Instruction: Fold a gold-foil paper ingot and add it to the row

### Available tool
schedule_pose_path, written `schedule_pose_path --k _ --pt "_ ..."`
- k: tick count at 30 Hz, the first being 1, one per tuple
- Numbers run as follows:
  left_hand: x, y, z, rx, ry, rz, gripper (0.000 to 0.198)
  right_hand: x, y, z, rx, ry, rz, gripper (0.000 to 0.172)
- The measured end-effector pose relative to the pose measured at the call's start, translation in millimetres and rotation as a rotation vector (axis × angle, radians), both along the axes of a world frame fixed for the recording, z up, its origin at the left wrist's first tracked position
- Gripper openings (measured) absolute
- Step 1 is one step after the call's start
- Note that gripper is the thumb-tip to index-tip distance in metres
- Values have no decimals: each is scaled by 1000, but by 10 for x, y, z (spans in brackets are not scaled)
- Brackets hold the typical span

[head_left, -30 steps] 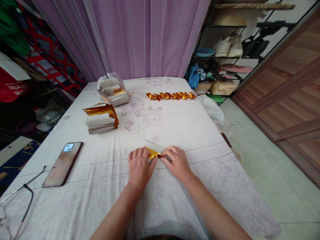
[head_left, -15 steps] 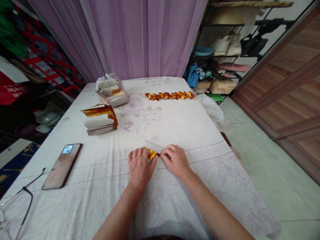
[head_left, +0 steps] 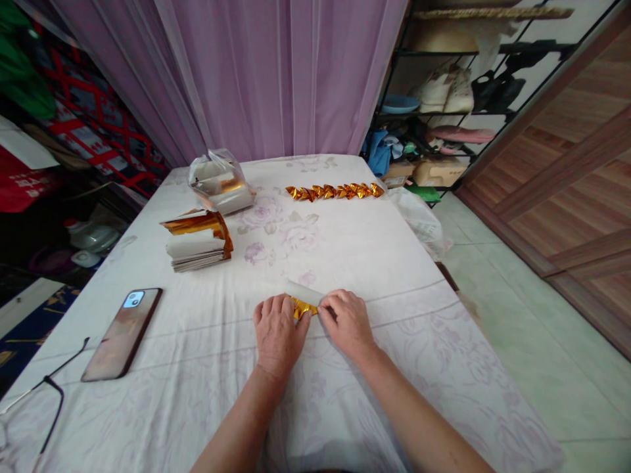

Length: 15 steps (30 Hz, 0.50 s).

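A small sheet of gold foil paper (head_left: pixel 302 306) with a white back lies on the white flowered tablecloth (head_left: pixel 345 249), partly folded. My left hand (head_left: pixel 277 332) rests palm down with its fingers pressed on the paper's left part. My right hand (head_left: pixel 346 322) pinches the paper's right side, fingers curled over it. Most of the sheet is hidden under both hands.
A stack of gold foil sheets (head_left: pixel 198 238) and a clear plastic bag (head_left: pixel 219 179) sit at the back left. A row of folded gold pieces (head_left: pixel 336 191) lies at the far edge. A phone (head_left: pixel 122 332) and glasses (head_left: pixel 34 397) lie at the left.
Both hands stay on the paper; my right fingers have shifted slightly left along the fold. The view has tilted a little.
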<state>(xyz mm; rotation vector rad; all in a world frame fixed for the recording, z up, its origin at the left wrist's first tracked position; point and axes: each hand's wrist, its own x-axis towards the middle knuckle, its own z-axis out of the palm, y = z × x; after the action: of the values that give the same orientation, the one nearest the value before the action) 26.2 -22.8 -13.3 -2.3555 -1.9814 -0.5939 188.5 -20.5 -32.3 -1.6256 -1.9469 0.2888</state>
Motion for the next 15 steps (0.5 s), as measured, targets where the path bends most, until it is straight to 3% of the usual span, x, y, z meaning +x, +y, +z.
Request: schedule_pose_path --k 15 --pt "6 12 -51 9 -15 13 23 -36 -7 -11 -10 -21 -37 8"
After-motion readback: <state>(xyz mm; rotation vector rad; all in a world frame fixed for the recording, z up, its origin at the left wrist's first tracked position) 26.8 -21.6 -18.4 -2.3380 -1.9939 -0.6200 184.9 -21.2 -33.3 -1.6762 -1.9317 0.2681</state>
